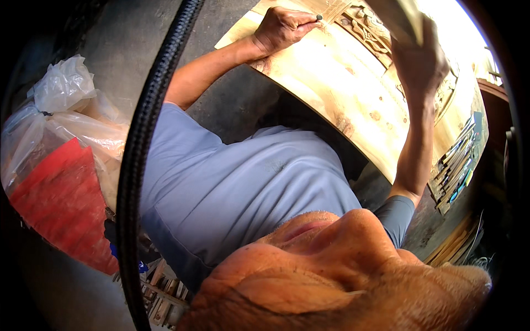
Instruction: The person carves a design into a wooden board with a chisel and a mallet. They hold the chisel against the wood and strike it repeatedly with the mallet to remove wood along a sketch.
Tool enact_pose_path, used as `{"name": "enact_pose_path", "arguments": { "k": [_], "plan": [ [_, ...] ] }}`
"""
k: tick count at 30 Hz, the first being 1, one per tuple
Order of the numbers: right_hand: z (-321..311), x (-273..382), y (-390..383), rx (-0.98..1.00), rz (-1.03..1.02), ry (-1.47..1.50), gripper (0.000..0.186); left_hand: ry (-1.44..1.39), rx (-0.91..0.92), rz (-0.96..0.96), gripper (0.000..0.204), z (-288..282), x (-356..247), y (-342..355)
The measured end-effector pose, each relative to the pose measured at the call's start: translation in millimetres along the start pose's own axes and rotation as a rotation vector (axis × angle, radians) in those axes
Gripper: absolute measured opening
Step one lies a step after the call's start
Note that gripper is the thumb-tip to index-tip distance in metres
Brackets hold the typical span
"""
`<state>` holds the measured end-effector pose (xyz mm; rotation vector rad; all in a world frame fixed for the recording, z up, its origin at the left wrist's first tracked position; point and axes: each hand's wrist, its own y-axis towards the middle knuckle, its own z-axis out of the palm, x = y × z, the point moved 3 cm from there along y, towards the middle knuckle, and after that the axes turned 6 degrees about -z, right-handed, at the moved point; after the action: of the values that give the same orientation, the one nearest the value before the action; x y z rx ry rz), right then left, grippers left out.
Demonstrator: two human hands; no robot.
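Observation:
A pale wooden board (331, 71) lies before me, carved with scrolling relief (364, 30) along its far side. My left hand (280, 30) is closed over the board's far left part, its fingers pinching a slim chisel (319, 17) of which only the dark round end shows. My right hand (420, 63) is raised above the carved part and wrapped round a wooden mallet (398, 21), blurred by motion. Fine shavings lie beside the chisel; its cutting tip is hidden.
Several carving tools (458, 160) lie in a row at the board's right end. A tied clear plastic bag (66, 91) and a red sheet (61, 204) are at the left. A black braided cable (146, 121) crosses the view. Wood strips (160, 292) lie low on the left.

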<state>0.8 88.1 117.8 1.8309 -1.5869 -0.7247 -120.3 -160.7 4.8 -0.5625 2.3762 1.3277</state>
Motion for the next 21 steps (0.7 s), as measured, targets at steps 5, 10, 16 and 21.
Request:
{"name": "enact_pose_path", "arguments": {
  "k": [5,10,16,21],
  "plan": [
    [-28.3,2.9,-7.0,-0.109,0.070,0.067,0.048,0.011,-0.003,-0.133,0.013,-8.3,-3.6,10.0],
    [-20.6,10.4,-10.5,-0.011,0.106,0.036,0.049,-0.017,0.016,-0.152,0.019,-10.1,-4.5,16.7],
    [-1.8,0.9,-7.3,0.042,0.092,0.054,0.050,-0.012,0.041,-0.203,0.016,-4.7,0.0,16.9],
    [9.5,-3.9,-5.9,0.099,0.091,0.019,0.049,0.000,0.084,-0.209,0.011,-4.7,-1.4,19.8]
  ]
}}
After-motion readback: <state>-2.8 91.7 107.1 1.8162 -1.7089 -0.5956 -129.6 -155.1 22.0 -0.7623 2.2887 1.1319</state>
